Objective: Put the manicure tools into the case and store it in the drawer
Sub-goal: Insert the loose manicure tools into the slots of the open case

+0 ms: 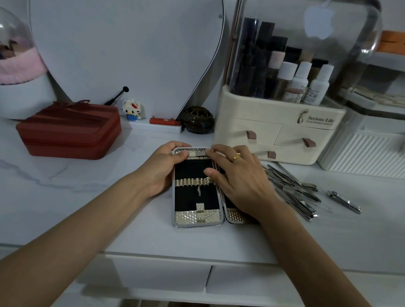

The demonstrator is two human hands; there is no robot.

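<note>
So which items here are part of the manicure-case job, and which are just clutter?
Job:
manicure case, open
metal manicure tools, loose
nail clipper
desk drawers
left hand
right hand

Lying about:
red zip case
cosmetics organizer
cat figurine

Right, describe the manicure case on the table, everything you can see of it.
The manicure case lies open flat on the white table, two hinged halves side by side. Chrome-look rim, black lining, silvery textured strips at top, middle and bottom; the visible slots hold no tools. The left hand grips its upper left corner, thumb on the top strip. The right hand covers most of the right half, fingertips at the top edge. The metal tools lie just to its right.
</note>
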